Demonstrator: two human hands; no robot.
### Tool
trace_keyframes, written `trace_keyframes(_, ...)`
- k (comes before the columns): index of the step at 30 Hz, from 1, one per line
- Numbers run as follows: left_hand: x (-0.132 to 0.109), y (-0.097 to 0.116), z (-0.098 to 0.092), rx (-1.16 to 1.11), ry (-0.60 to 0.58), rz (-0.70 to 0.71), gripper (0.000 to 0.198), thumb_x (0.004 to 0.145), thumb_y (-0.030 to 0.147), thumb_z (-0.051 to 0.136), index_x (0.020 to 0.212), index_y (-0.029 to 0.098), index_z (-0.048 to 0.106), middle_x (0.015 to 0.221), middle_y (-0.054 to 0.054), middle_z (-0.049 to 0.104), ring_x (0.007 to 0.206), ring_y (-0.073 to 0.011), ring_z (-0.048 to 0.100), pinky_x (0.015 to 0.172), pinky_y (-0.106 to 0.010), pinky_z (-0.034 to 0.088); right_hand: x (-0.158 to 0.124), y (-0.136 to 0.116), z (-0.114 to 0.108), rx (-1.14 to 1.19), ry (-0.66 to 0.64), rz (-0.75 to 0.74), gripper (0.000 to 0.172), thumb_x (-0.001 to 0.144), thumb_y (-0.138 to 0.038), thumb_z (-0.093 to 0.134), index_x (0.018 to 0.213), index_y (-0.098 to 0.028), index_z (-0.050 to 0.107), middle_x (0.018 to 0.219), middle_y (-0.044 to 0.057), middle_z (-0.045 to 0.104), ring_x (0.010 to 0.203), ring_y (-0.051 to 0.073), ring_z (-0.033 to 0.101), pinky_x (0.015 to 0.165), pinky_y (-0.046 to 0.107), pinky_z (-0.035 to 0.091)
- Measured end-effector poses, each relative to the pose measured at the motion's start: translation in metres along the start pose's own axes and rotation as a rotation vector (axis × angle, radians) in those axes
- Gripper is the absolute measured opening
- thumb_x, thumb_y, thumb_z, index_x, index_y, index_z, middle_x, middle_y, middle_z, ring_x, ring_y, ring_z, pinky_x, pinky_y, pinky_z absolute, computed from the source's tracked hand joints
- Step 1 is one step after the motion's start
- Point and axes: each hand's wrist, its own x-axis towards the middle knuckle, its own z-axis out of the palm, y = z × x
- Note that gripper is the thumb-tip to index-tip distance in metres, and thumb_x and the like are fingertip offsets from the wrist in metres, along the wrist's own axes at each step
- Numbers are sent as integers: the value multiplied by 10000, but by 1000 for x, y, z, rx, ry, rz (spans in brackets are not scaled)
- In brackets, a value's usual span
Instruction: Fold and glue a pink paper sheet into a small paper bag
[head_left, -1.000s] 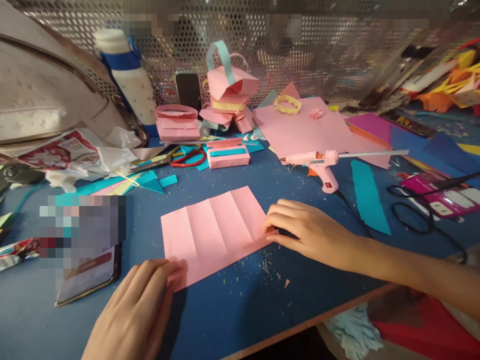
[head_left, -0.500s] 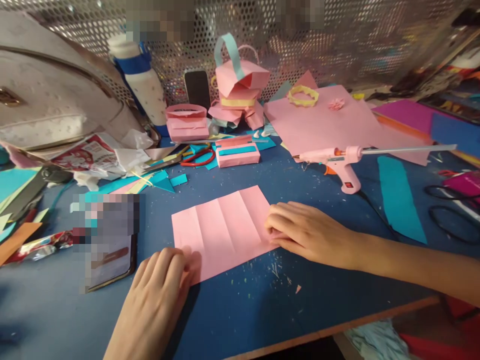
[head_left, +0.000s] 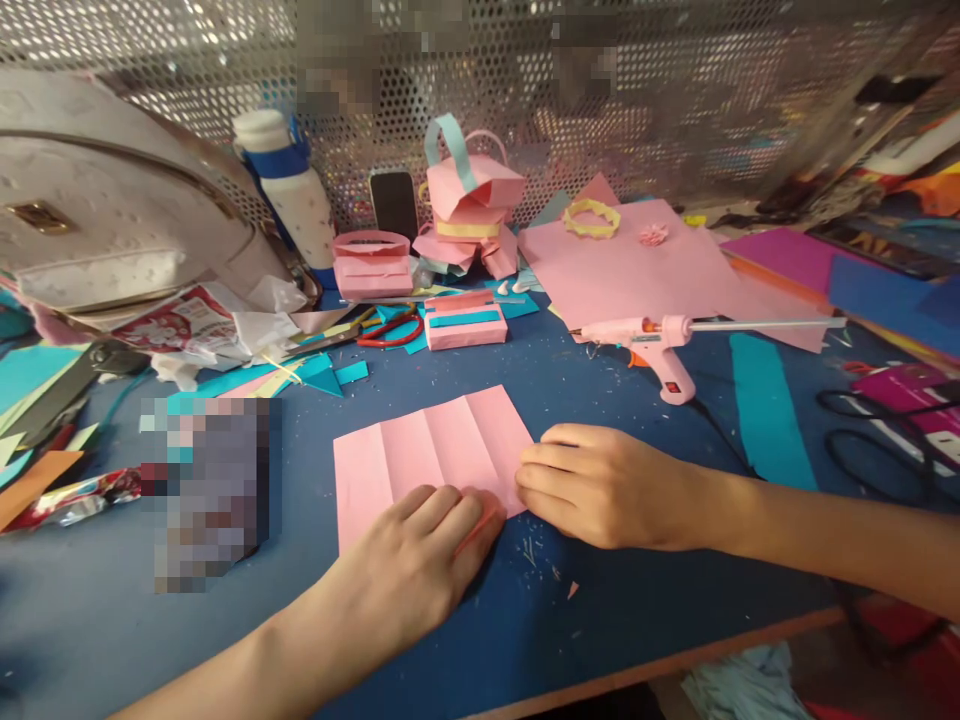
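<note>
A pink creased paper sheet (head_left: 420, 450) lies flat on the blue table (head_left: 525, 620) in front of me. My left hand (head_left: 409, 570) rests on its near edge, fingers stretched out flat on the paper. My right hand (head_left: 592, 485) is at the sheet's right edge, fingers curled together and pinching that edge. The near part of the sheet is hidden under my left hand.
A pink glue gun (head_left: 652, 340) lies behind my right hand. Pink paper bags (head_left: 465, 205), a pink box (head_left: 465, 320), red-handled scissors (head_left: 386, 328), a white bottle (head_left: 289, 195), a large pink sheet (head_left: 645, 265), black scissors (head_left: 877, 440) and paper scraps surround the sheet. A phone (head_left: 210, 490) lies at left.
My left hand has slid right along the near edge, from the sheet's left corner to its middle. My right hand stays at the right edge. The view shifted slightly.
</note>
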Motion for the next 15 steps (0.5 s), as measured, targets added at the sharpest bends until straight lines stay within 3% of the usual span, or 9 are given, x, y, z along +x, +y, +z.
trace_keyframes(5, 8, -13, 6, -57, 62, 80, 356, 982, 109, 360, 1286, 68, 540, 1104, -116, 647, 888, -209, 596, 739, -342, 546, 1, 13, 4, -89, 111, -225, 223, 944, -127, 491, 794, -183, 645, 825, 36, 664, 824, 158, 570, 700, 317, 448)
trace_keyframes(9, 4, -16, 10, -93, 81, 86, 400, 993, 124, 304, 1315, 59, 532, 1114, -118, 640, 905, -219, 581, 767, -351, 532, -2, 26, 11, -91, 226, -382, 209, 960, -183, 502, 831, -204, 665, 896, 30, 678, 865, 148, 578, 708, 297, 458)
trace_keyframes(12, 2, -17, 11, -98, 76, 88, 432, 993, 111, 279, 1357, 69, 508, 1187, -115, 625, 971, -223, 571, 836, -357, 509, 1, 28, 18, 80, 187, -243, 198, 971, -168, 490, 857, -194, 650, 871, 22, 671, 858, 153, 563, 729, 308, 435)
trace_keyframes(15, 0, -17, 15, -103, 87, 120, 444, 992, 106, 284, 1390, 60, 475, 1282, -110, 594, 1050, -230, 553, 893, -364, 482, 6, 27, 23, 453, 63, 35, 143, 974, -249, 526, 881, -190, 617, 880, 24, 649, 857, 162, 530, 772, 316, 406)
